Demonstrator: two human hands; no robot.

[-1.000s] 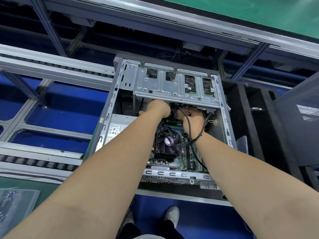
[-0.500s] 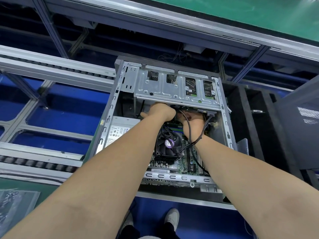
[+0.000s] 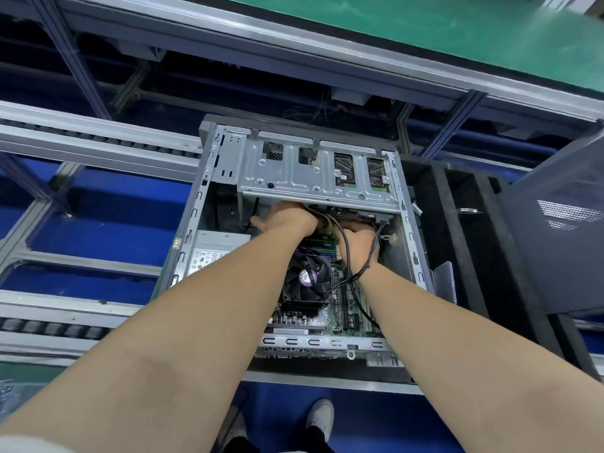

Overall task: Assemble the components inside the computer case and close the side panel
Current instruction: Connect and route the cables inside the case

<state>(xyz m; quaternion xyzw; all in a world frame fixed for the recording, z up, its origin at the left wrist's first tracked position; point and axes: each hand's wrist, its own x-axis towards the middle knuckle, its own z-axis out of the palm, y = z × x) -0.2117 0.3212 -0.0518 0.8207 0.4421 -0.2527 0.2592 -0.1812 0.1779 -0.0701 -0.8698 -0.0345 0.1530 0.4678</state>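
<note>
The computer case (image 3: 192, 223) lies on its side, open face up, in the centre of the view, with its long axis running from 6 to 12 o'clock. The drive cage (image 3: 294, 178) spans the 12 o'clock end of the case, and its long axis runs from 9 to 3 o'clock. The work point lies under the near edge of this cage, at 12 o'clock from both wrists. The left hand (image 3: 287, 219) reaches under that edge on the 9 o'clock side. The right hand (image 3: 358, 238) is just beside it at 3 o'clock and slightly nearer the person. The fingers of both hands are hidden beneath the cage, so it cannot be told whether they are wide, narrow or holding a part. A black cable (image 3: 345, 253) loops across the back of the right hand and runs down over the motherboard (image 3: 346, 308). The cooler fan (image 3: 307, 279) sits at 6 o'clock from the hands, and the power supply (image 3: 215, 253) at 8 o'clock. Judged from this layout, a connection under the cage is in hand and the closing step is not yet done. The side panel (image 3: 562, 243) stands apart at 3 o'clock, so the right hand is the nearer one for it. A green desk (image 3: 425, 24) lies at 12 o'clock.
</note>
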